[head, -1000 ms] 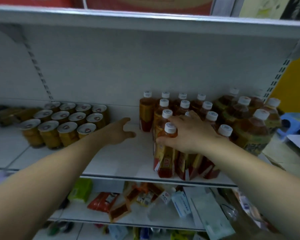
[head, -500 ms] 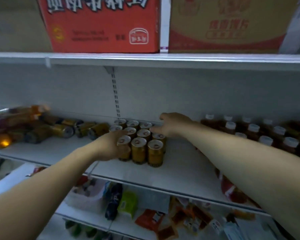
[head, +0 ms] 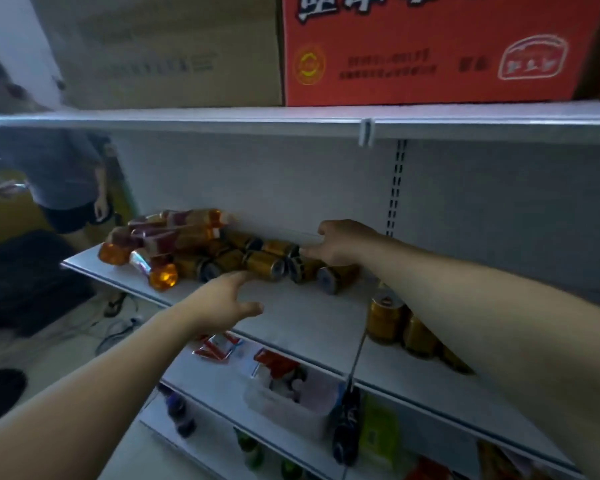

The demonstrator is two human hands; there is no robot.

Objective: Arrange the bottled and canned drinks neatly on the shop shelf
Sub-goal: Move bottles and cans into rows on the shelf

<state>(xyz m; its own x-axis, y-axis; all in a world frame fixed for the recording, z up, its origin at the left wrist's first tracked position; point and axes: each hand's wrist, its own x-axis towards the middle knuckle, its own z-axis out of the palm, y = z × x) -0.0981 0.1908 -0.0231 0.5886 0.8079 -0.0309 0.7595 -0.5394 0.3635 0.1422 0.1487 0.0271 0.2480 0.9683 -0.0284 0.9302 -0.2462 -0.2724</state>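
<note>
Lower shelf [head: 201, 375], nearest: red packets [head: 219, 346] at its front edge, a clear plastic tub [head: 291, 400] beside them.

Left hand [head: 222, 303]: released, fingers spread, holding nothing. It hovers over the front edge of the drinks shelf [head: 302, 320], index tip just beside the lying cans. Cannot tell if it touches them.

Upright cans [head: 385, 317]: gold body, silver pull-tab top. They stand in a group near the front edge, right of the shelf's joint and partly behind the right forearm.

Lying cans [head: 264, 266]: same gold cans with dark bands, tipped on their sides in a loose jumble mid-shelf, from centre back toward the wall, ends facing various ways.

Right hand [head: 340, 242]: lies on the rearmost lying cans by the back wall, fingers pointing left. It is blurred, so I cannot tell whether it grasps one.

Bottles [head: 174, 237]: amber liquid, red labels, all on their sides, piled at the shelf's left end; one base pokes toward the front edge.

Upper shelf: brown carton [head: 160, 50] at left, red carton [head: 430, 50] at right.

Another person [head: 66, 174] stands past the left end.
</note>
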